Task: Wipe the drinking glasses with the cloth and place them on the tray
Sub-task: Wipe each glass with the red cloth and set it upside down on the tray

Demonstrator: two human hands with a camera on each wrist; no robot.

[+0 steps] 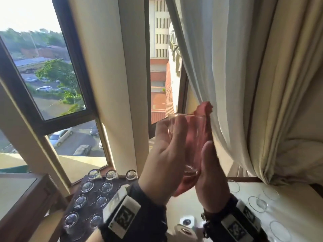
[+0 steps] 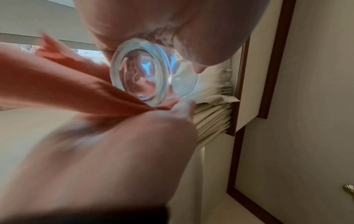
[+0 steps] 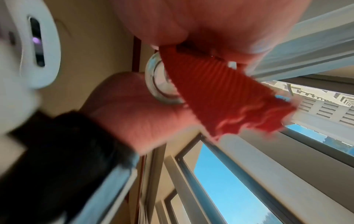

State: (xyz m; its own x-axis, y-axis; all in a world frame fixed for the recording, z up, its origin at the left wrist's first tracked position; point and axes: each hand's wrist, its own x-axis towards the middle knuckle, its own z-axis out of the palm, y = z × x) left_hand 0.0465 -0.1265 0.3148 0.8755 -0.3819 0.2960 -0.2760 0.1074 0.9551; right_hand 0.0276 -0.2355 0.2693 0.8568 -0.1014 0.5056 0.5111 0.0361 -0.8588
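We are mid-wipe; our left hand [image 1: 166,154] curls round the glass [image 1: 188,142], held up well above the tray [image 1: 111,189]; our right hand [image 1: 209,173] presses the red cloth [image 1: 203,116] against it, fingers hidden — grip unclear; next, finish wiping, then lower it to the tray.

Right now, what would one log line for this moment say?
step: wiping | left hand: holds glass | right hand: presses red cloth on glass | tray: upturned glasses

A clear glass [image 1: 185,142] is held upright in mid-air, a red cloth [image 1: 204,109] draped against its 3 o'clock side. At 8 o'clock, a dark tray [image 1: 90,205] holds upturned glasses [image 1: 87,186].
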